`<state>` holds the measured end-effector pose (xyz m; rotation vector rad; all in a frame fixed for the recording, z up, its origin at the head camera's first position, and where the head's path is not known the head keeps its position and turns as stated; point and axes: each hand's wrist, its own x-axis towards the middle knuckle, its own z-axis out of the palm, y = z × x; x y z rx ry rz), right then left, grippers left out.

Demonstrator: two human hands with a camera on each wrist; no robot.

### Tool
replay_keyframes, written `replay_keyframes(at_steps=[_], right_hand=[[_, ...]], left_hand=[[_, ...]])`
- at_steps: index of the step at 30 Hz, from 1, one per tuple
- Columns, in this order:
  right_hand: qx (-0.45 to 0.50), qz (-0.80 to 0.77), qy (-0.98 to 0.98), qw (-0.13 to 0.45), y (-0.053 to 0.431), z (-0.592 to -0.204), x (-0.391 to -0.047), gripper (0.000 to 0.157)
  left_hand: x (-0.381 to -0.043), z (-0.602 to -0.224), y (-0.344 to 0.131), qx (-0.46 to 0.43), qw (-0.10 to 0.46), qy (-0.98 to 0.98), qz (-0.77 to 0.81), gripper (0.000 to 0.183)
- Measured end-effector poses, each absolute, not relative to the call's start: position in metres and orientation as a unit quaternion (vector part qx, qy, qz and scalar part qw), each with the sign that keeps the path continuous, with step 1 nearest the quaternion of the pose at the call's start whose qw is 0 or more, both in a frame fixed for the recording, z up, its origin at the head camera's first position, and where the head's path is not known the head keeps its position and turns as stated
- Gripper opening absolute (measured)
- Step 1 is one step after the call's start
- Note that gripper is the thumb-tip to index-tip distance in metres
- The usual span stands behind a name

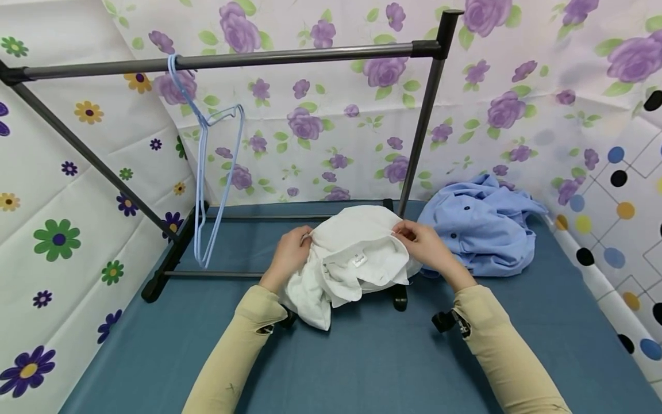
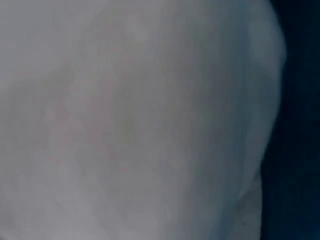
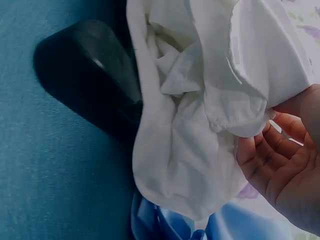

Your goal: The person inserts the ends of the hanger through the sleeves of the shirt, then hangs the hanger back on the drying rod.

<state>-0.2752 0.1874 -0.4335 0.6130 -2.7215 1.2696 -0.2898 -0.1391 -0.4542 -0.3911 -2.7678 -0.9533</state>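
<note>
A bunched white shirt (image 1: 357, 230) is held up between both hands over the blue-covered table, its collar and a small neck label (image 1: 358, 260) facing me. My left hand (image 1: 291, 253) grips the cloth at the shirt's left side, its fingertips partly hidden. At the right end of the collar, my right hand (image 1: 426, 244) pinches the fabric between thumb and fingers. The right wrist view shows that hand (image 3: 287, 165) at the edge of the shirt (image 3: 175, 150), which hangs in folds. Blurred white cloth (image 2: 125, 120) fills most of the left wrist view.
A dark metal clothes rack (image 1: 310, 56) stands behind, with blue hangers (image 1: 200, 172) on its bar at left. A crumpled blue buttoned shirt (image 1: 481, 230) lies right of my right hand. The rack's black foot (image 1: 400, 298) sits just below the white shirt.
</note>
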Motion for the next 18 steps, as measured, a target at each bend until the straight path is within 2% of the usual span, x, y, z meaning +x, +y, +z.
replay_keyframes(at_steps=[6, 12, 18], right_hand=[[0.191, 0.41, -0.891, 0.039, 0.19, -0.428, -0.269, 0.02], [0.204, 0.414, -0.886, 0.04, 0.197, -0.415, -0.26, 0.023], [0.215, 0.417, -0.88, 0.077, 0.204, -0.404, -0.256, 0.031]], left_hand=[[-0.283, -0.44, -0.138, -0.134, 0.099, -0.929, -0.329, 0.021], [-0.266, -0.413, -0.139, -0.174, 0.147, -0.91, -0.346, 0.025], [-0.246, -0.387, -0.135, -0.242, 0.187, -0.882, -0.358, 0.026]])
